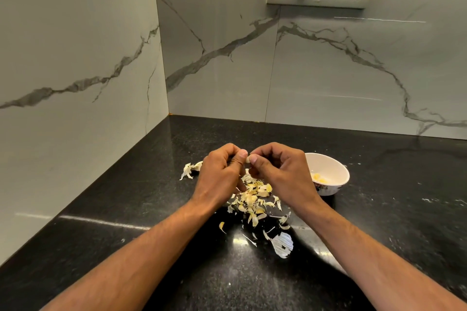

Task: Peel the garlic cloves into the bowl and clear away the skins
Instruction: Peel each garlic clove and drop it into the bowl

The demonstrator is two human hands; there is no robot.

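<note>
Between both hands' fingers a garlic clove (247,158), left hand (219,174) and right hand (280,171) pinching it, skins (252,197) below on desk (379,222), bowl (331,174) right of fingers.

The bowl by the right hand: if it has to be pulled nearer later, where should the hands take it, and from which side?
Probably the bowl is best taken by its rim on the right, open side, thumb inside and fingers under the outer wall. The right hand covers its left edge and the skins lie that way. It stands upright on the countertop with peeled pieces low inside, so keep it level.
</note>
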